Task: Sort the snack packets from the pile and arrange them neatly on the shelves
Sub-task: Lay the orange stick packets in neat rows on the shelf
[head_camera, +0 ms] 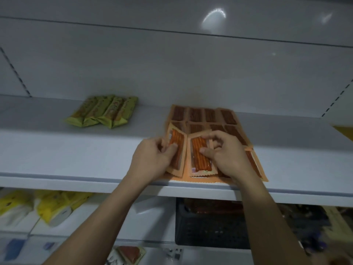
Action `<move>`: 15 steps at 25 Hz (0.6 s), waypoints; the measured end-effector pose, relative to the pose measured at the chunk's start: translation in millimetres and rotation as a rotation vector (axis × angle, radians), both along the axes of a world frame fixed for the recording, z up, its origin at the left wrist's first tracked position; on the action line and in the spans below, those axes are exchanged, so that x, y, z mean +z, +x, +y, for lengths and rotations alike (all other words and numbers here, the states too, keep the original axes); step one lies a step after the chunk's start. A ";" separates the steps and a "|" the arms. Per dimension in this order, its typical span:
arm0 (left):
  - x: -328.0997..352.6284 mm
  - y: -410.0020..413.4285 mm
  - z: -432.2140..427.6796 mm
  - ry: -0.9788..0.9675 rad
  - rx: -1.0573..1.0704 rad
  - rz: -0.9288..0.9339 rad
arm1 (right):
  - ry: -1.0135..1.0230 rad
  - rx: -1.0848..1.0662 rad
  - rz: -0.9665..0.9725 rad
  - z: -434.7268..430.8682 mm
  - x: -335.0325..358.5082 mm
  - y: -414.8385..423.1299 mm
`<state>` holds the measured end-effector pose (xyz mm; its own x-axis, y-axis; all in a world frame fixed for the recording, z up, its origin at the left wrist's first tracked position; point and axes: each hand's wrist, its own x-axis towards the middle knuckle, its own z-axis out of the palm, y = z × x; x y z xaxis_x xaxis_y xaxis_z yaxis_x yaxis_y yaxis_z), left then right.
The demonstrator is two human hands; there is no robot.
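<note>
The left hand (152, 159) and right hand (229, 155) each pinched one orange packet, left packet (179, 150) and right packet (200, 163) side by side between the thumbs, long axes pointing toward the laid rows (210, 115) just beyond the fingertips.

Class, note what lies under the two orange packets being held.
Rows of flat orange packets on the shelf. Those directly beneath the held pair, left hand and right hand are covered, so their count is unclear.
</note>
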<state>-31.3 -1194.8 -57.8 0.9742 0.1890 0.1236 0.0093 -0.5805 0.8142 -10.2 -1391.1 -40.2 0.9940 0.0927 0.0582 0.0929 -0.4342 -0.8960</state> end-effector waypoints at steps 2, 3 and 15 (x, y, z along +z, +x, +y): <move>-7.5 0.9 -1.7 0.177 -0.008 0.024 | -0.071 -0.042 0.019 5.8 -5.0 -3.1; -10.3 0.4 -2.9 0.273 -0.010 0.048 | -0.149 -0.064 0.018 7.6 -6.6 -4.7; -32.2 -17.7 10.7 0.499 -0.217 -0.178 | -0.653 -0.077 -0.223 12.8 -24.1 -26.6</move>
<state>-49.0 -1184.1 -90.0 0.9401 -0.1360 0.3127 -0.2651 -0.8683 0.4193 -36.8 -1378.3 -64.3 0.9700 0.1083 0.2177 0.1920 -0.8906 -0.4122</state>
